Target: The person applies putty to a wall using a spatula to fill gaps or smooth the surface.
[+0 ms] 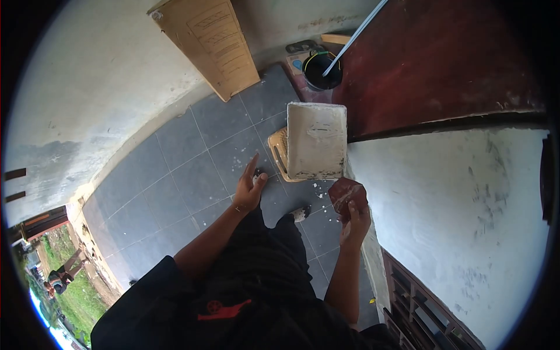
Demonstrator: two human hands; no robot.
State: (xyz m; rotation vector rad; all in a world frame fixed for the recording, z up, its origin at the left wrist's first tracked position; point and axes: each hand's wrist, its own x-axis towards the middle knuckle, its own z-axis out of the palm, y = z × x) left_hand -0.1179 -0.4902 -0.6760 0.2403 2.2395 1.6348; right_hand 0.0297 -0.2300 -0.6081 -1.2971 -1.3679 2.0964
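Observation:
My right hand point(354, 224) holds a crumpled reddish-brown sheet, like sandpaper point(347, 195), close to the white plastered wall point(455, 204) on the right. Out in front of me my left hand point(249, 188) hangs over the grey tiled floor with its fingers apart and nothing in it. A white paint tray point(317, 140) rests on a tan plastic stool point(278, 150) just beyond both hands.
A black bucket point(321, 70) with a long pole in it stands by the dark red door point(437, 64). A wooden panel point(211, 44) leans on the far wall. A window grille point(420, 303) sits low right. My feet stand on paint-spattered tiles point(175, 175).

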